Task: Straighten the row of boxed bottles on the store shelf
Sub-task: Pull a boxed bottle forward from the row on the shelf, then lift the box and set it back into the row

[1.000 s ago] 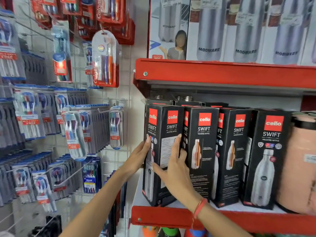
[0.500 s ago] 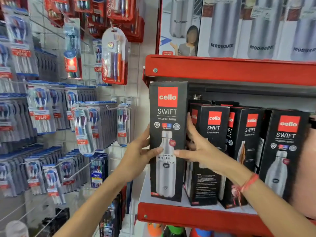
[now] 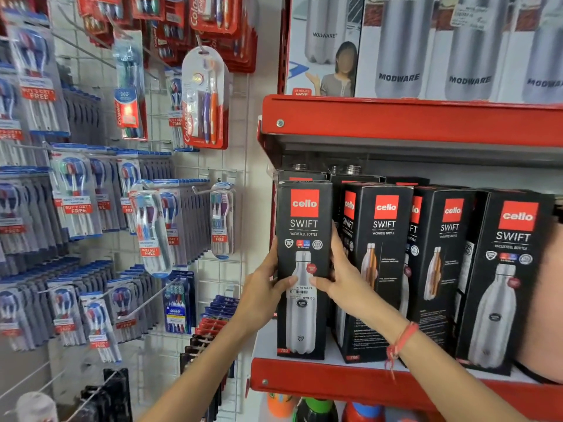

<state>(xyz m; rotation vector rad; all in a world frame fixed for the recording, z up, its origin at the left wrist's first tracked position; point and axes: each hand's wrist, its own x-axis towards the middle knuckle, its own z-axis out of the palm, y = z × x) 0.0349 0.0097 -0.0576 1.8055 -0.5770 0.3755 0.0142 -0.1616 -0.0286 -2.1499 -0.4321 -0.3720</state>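
Observation:
A row of black Cello Swift bottle boxes stands on a red shelf [image 3: 335, 388]. The leftmost box [image 3: 304, 226] faces front and rests upright at the shelf's left end. My left hand [image 3: 265, 287] grips its left side and my right hand [image 3: 341, 278] grips its right side, thumbs on the front. To its right stand a second box [image 3: 380, 239], a third box [image 3: 444, 245] and a fourth box [image 3: 511, 269], each turned slightly at an angle. More boxes sit behind them.
White Modware bottle boxes [image 3: 426, 50] fill the upper red shelf [image 3: 411, 123]. A wire grid wall with hanging toothbrush packs [image 3: 204, 95] is at the left. A peach-coloured flask [image 3: 548, 300] crowds the right edge. Coloured bottles [image 3: 316, 409] show below the shelf.
The leftmost box was lifted and turned from its angled position to face front, then lowered onto the shelf's left end. Both hands stayed on it.

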